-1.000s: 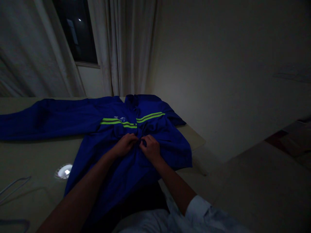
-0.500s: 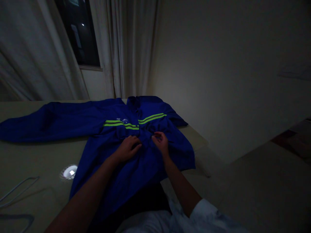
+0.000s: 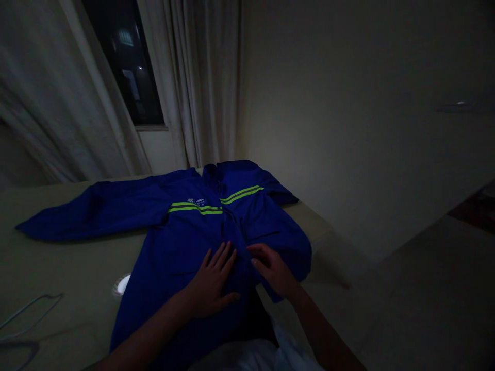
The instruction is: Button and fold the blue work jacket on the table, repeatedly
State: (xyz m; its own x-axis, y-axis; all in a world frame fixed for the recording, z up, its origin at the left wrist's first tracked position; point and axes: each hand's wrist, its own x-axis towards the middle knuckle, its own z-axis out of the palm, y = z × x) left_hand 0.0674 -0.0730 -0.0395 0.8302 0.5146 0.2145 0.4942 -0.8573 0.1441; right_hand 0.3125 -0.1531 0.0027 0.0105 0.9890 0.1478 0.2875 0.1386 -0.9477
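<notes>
A blue work jacket (image 3: 181, 226) with yellow-green chest stripes lies front-up on a beige table (image 3: 69, 268), one sleeve stretched out to the left. My left hand (image 3: 212, 281) rests flat on the lower front of the jacket, fingers stretched out and holding nothing. My right hand (image 3: 273, 268) lies beside it on the cloth near the front opening, fingers extended with the tips touching the fabric. The two hands are a little apart.
A round light-coloured disc (image 3: 121, 285) sits on the table just left of the jacket's hem. A wire hanger (image 3: 27, 317) lies at the near left. The table's right edge (image 3: 320, 226) ends near a wall. Curtains and a dark window stand behind.
Both hands have let go of the jacket's front opening and slid down towards me. The fingers, pinched together before, now lie flat. The camera has tilted up slightly.
</notes>
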